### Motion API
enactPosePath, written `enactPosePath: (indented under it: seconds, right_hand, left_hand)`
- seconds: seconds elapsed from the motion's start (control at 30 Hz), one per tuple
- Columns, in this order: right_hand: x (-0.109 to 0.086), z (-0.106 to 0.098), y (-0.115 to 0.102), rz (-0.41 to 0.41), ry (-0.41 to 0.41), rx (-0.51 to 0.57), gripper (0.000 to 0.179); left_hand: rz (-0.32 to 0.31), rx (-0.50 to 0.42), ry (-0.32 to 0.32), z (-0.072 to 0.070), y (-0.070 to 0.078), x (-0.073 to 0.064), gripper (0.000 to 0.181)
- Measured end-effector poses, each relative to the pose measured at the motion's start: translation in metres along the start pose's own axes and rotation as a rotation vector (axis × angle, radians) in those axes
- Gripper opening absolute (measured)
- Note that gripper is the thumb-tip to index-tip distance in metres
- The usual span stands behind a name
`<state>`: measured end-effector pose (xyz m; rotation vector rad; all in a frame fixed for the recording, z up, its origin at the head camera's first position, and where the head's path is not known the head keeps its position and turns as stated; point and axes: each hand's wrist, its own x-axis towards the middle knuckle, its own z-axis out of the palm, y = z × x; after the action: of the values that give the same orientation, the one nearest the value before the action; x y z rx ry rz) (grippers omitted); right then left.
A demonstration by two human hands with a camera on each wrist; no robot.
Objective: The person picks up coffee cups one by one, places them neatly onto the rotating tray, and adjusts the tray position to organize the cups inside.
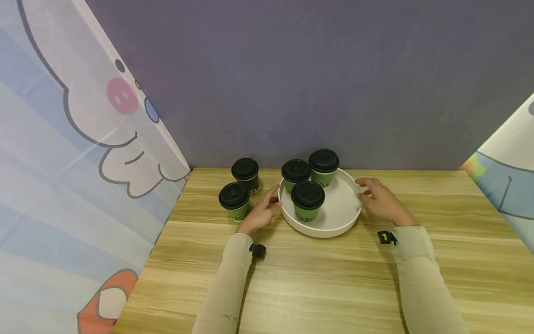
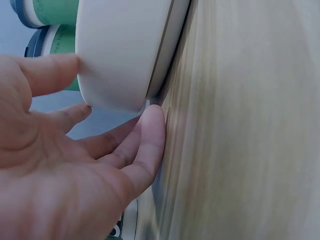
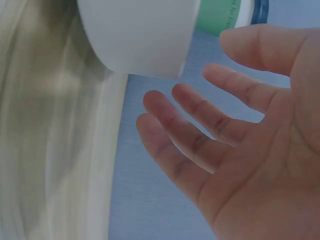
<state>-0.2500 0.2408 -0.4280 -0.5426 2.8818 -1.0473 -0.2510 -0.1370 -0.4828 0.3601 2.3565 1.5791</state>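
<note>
A round white tray (image 1: 338, 213) with a raised rim holds three green paper cups with black lids: one in front (image 1: 308, 204), one at the left (image 1: 295, 172) and one at the back (image 1: 323, 164). My left hand (image 1: 260, 215) is at the tray's left side. In the left wrist view its thumb and index finger (image 2: 77, 112) touch the tray's wall, the other fingers low by its base. On the opposite side, my right hand (image 1: 383, 202) has its fingers spread near the rim. The right wrist view shows a gap between those fingertips (image 3: 152, 97) and the tray.
Left of the tray stand a green lidded cup (image 1: 234, 199), close to my left hand, and a dark lidded cup (image 1: 245, 172) behind it. A grey-purple panel (image 1: 317, 83) borders the wooden table (image 1: 317, 287) at the back. A cartoon-print curtain (image 1: 83, 162) hangs on the left.
</note>
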Motion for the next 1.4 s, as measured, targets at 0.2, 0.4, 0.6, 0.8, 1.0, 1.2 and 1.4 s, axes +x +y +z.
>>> enactPosePath:
  seconds: [0.2, 0.4, 0.6, 0.8, 1.0, 1.2, 1.4]
  right_hand:
    - [0.001, 0.005, 0.007, -0.002, 0.023, 0.014, 0.042]
    - [0.004, 0.012, 0.016, -0.018, 0.054, 0.012, 0.039]
    - [0.006, 0.017, 0.025, 0.019, 0.024, 0.036, 0.043]
    - [0.006, 0.019, 0.03, 0.06, -0.018, 0.097, 0.044]
    - [0.005, 0.019, 0.03, 0.091, -0.103, 0.338, 0.048]
    - [0.003, 0.019, 0.03, 0.12, -0.152, 0.425, 0.05]
    - [0.003, 0.017, 0.034, 0.159, -0.177, 0.465, 0.053]
  left_hand:
    - [0.022, 0.01, 0.054, 0.003, 0.002, 0.0, 0.06]
    - [0.026, 0.038, 0.107, 0.005, 0.002, 0.0, 0.056]
    - [0.025, 0.059, 0.147, 0.007, 0.001, 0.0, 0.054]
    - [0.018, 0.087, 0.162, 0.009, 0.005, 0.0, 0.052]
    - [0.02, 0.123, 0.157, 0.01, 0.01, -0.002, 0.053]
    - [0.073, 0.153, 0.141, 0.008, 0.018, -0.003, 0.056]
    - [0.11, 0.192, 0.151, 0.001, 0.036, -0.012, 0.052]
